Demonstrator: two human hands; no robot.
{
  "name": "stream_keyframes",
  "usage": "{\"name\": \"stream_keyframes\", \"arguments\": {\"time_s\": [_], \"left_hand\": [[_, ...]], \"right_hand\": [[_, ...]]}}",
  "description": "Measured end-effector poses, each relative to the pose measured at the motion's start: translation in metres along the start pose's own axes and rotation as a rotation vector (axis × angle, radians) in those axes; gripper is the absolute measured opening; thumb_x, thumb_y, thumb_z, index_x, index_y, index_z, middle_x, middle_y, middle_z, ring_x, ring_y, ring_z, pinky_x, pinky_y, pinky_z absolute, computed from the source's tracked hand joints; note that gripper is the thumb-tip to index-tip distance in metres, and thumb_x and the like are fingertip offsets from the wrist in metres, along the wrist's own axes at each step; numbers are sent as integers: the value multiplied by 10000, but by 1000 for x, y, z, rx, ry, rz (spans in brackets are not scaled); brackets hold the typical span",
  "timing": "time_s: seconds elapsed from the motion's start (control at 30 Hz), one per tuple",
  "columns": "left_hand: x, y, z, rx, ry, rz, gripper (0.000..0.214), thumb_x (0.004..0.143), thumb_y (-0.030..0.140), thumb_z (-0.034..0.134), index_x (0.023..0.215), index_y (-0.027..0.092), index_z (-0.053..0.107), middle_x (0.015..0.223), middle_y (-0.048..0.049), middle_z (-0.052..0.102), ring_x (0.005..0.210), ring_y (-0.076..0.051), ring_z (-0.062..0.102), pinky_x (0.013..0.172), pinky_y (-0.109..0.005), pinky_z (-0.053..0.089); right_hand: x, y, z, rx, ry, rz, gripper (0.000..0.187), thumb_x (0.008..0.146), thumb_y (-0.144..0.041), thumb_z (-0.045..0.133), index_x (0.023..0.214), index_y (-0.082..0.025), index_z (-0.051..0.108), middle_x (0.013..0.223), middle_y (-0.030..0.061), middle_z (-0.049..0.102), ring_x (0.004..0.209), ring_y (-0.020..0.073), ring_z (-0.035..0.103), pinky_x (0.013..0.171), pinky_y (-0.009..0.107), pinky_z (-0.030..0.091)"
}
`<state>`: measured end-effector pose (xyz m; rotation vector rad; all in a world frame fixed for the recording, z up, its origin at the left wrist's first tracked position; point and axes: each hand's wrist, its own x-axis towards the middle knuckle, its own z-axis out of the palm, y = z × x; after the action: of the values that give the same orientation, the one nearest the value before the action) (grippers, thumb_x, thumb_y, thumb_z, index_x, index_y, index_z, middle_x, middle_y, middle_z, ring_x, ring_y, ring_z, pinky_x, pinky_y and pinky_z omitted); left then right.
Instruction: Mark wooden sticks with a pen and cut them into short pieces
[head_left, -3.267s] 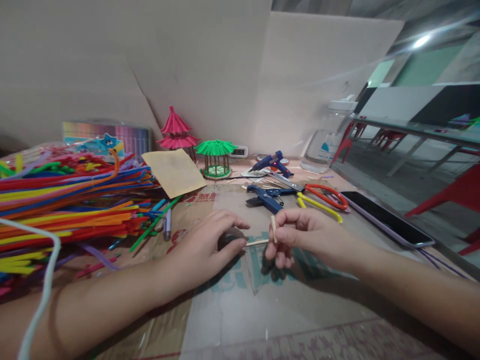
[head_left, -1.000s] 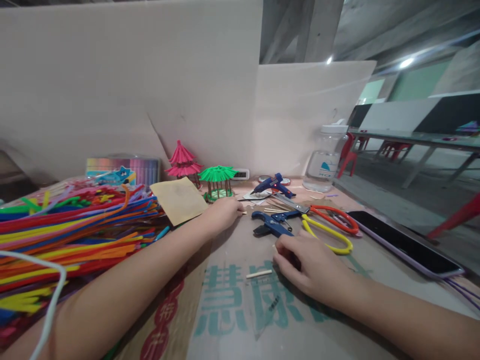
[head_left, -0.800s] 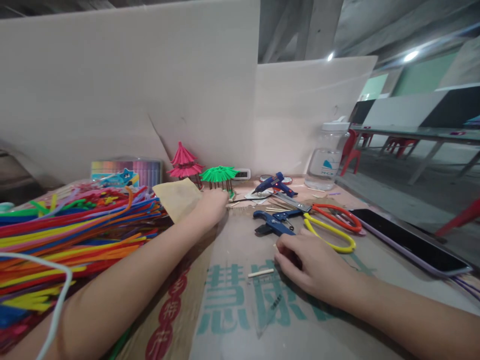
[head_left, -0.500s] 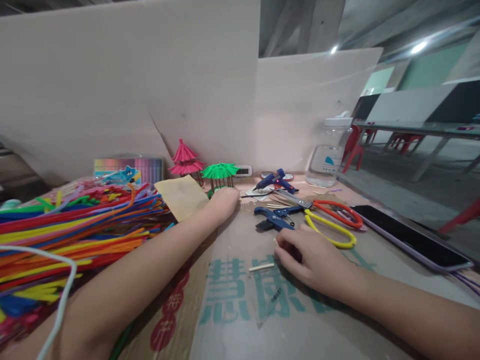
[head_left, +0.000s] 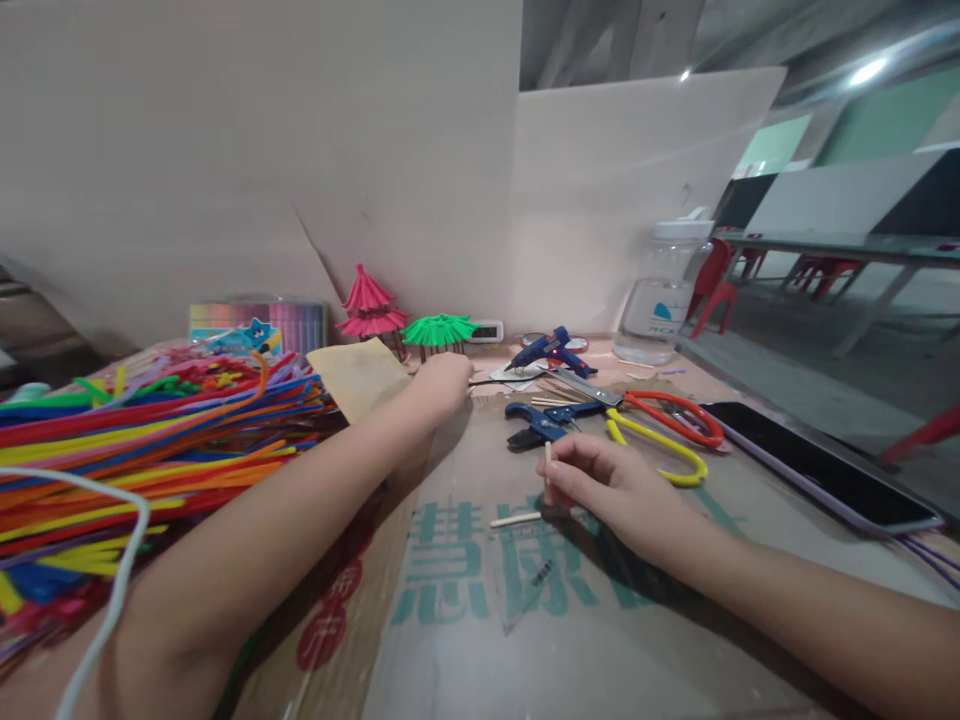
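My right hand (head_left: 600, 485) pinches a short wooden stick (head_left: 548, 456) between thumb and fingers, held roughly upright above the table. Just left of it, another short wooden stick (head_left: 515, 520) lies on the table beside a clear set square (head_left: 529, 580). Stretched forward, my left hand (head_left: 444, 385) is at a small pavilion model with a green fringed roof (head_left: 441, 330). The back of that hand hides its fingers and the model's lower part, so I cannot tell whether it grips the model. A pink two-tiered pagoda model (head_left: 369, 305) stands behind to the left.
Colourful pipe cleaners (head_left: 172, 440) pile up at left, near a yellowish sheet (head_left: 358, 378) and a marker set (head_left: 259, 325). Blue cutters (head_left: 541, 425), scissors (head_left: 667, 470), a glue gun (head_left: 555, 352), a phone (head_left: 825, 465) and a water bottle (head_left: 660, 300) occupy the right and back.
My right hand has turned and risen slightly, and the stick in its fingers now shows upright. The left hand stays by the green-roofed pavilion model. The camera view has shifted a little.
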<state>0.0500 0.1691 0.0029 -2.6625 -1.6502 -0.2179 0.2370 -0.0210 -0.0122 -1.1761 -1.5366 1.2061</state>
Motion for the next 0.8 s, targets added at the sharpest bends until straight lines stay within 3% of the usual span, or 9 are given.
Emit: {"name": "stream_keyframes", "arguments": {"time_s": [0.17, 0.47, 0.6, 0.7, 0.8], "left_hand": [[-7, -3, -1, 91, -84, -59, 354, 944, 347, 615, 1243, 159, 587, 1246, -107, 609, 1073, -234, 629, 896, -430, 555], [-3, 17, 0, 34, -86, -120, 375, 938, 347, 624, 1247, 139, 583, 1248, -120, 606, 1077, -240, 627, 900, -436, 553], [-6, 18, -13, -93, -65, -130, 377, 939, 345, 623, 1252, 139, 581, 1256, -123, 601, 1083, -242, 624, 906, -440, 551], [-23, 19, -29, -267, -65, -83, 336, 948, 359, 606, 1211, 149, 603, 1217, -102, 625, 1053, -229, 635, 893, -433, 554], [-54, 31, -41, -518, -136, 35, 302, 958, 395, 562, 991, 128, 697, 974, -59, 716, 927, -199, 676, 820, -331, 554]], "right_hand": [[2, 2, 2, 11, -13, -3, 312, 829, -504, 645, 818, -204, 561, 683, -12, 595, 649, 144, 580, 653, 300, 506], [0, 3, 1, -55, -28, -15, 215, 878, -408, 606, 830, -202, 568, 706, -23, 582, 664, 135, 579, 661, 282, 477], [0, 4, 0, -77, -23, -32, 214, 885, -409, 598, 834, -204, 567, 699, -16, 597, 666, 145, 579, 649, 285, 468], [0, 3, -1, -55, 10, -33, 234, 876, -430, 601, 836, -202, 566, 693, -11, 601, 658, 148, 577, 638, 288, 476], [1, 0, -1, -43, 39, -35, 242, 871, -439, 595, 839, -201, 565, 681, -17, 597, 644, 142, 573, 628, 279, 477]]}}
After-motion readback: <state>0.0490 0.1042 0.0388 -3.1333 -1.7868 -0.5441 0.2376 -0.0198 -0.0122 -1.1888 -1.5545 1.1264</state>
